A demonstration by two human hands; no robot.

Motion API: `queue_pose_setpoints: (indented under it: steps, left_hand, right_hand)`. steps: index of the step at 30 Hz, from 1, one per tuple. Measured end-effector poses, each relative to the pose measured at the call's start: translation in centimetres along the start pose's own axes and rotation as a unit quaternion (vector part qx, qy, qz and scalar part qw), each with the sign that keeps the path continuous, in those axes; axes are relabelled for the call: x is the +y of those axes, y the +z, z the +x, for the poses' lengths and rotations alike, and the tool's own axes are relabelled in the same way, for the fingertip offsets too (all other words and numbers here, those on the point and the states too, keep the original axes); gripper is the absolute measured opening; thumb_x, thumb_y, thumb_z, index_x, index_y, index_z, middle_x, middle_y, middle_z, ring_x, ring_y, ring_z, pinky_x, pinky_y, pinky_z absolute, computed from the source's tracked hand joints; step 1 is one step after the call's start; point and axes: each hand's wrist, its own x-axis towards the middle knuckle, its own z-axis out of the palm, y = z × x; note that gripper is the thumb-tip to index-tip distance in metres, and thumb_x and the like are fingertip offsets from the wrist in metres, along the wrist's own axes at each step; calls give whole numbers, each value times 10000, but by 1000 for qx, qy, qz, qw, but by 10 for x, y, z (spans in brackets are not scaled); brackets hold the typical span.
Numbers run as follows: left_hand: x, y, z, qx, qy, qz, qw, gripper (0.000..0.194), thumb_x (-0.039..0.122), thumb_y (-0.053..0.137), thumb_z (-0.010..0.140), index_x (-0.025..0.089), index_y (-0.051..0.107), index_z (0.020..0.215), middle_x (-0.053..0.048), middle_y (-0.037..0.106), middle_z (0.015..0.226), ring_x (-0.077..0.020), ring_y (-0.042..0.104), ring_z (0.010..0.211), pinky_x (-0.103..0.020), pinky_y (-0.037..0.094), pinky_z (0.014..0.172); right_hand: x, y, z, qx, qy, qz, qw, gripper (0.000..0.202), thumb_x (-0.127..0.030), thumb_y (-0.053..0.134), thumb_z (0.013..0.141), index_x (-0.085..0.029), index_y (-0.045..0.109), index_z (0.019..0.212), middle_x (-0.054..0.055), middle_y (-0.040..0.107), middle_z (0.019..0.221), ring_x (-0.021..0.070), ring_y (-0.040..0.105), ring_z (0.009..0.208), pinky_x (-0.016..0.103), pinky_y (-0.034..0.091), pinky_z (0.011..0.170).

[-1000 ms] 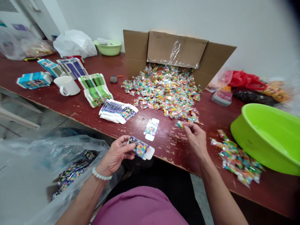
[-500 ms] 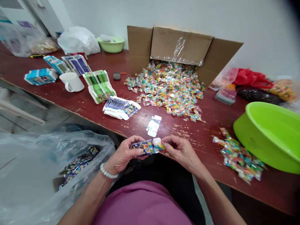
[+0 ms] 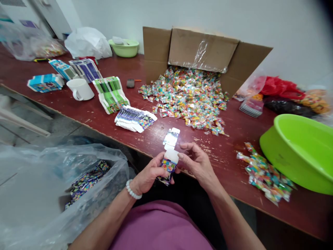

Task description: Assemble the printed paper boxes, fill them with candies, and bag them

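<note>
My left hand (image 3: 151,173) is closed round a small purple printed box (image 3: 168,166), held tilted at the table's front edge with its white end flap up. My right hand (image 3: 195,159) is beside it, thumb tip at the flap and the other fingers curled apart; no candy shows in it. Just beyond lies a flattened box (image 3: 171,137), silvery side up. A fanned stack of purple flat boxes (image 3: 135,119) is to its left. Wrapped candies (image 3: 189,97) spill from an opened cardboard carton (image 3: 201,50).
Green boxes (image 3: 111,94), a white mug (image 3: 80,89) and blue boxes (image 3: 45,83) stand left. A green basin (image 3: 299,152) and a small candy pile (image 3: 267,173) are right. A clear bag (image 3: 104,205) with purple boxes (image 3: 88,180) hangs lower left.
The purple box has turned from lying sideways to pointing its flap up and away. The yellow candy at its opening is no longer visible. My right hand's fingers have spread somewhat.
</note>
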Motion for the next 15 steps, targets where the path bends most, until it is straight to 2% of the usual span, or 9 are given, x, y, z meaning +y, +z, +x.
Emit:
queue_pose_setpoints:
  steps: [3,5,7,9,12,15]
  left_hand:
    - [1,6,-1,37,-12,-38,999,360,278,608,773,167,579,1115,-69,697,881,-188,665,635,-288,508,584]
    - [1,10,-2,67,-38,-64,995,390,440,555,855,145,612,1105,-85,698,831,-194,648,611,-306,516,561]
    - [0,13,-2,92,-51,-72,992,437,504,535,882,138,642,1096,-79,693,807,-189,635,609,-305,519,551]
    - [-1,15,-2,117,-38,-59,991,391,485,591,868,147,669,1048,-56,684,798,-175,626,610,-289,516,544]
    - [-1,17,-1,152,-14,-36,988,352,490,662,830,146,677,906,-36,667,756,-155,612,571,-269,505,512]
    - [3,19,-2,153,-34,-57,986,393,527,660,827,144,670,915,-46,667,726,-155,612,539,-264,501,483]
  right_hand:
    - [4,3,-1,-59,70,91,992,413,-436,791,739,-204,624,1037,17,663,853,123,589,645,246,502,615]
    - [8,6,-2,-86,73,98,989,373,-426,783,754,-185,641,999,11,660,831,105,567,629,226,477,601]
    - [13,10,-3,-88,57,89,991,316,-408,768,779,-184,656,971,0,651,802,101,556,612,221,466,586]
    - [17,13,-4,-73,17,60,995,244,-397,739,812,-189,678,923,10,661,814,118,580,630,236,481,593]
    - [22,13,-6,-16,-99,-36,994,176,-373,676,873,-201,715,872,54,706,901,184,653,786,296,529,717]
    - [20,9,-7,-21,-168,-119,978,176,-336,599,933,-232,732,978,61,731,958,196,674,850,314,538,780]
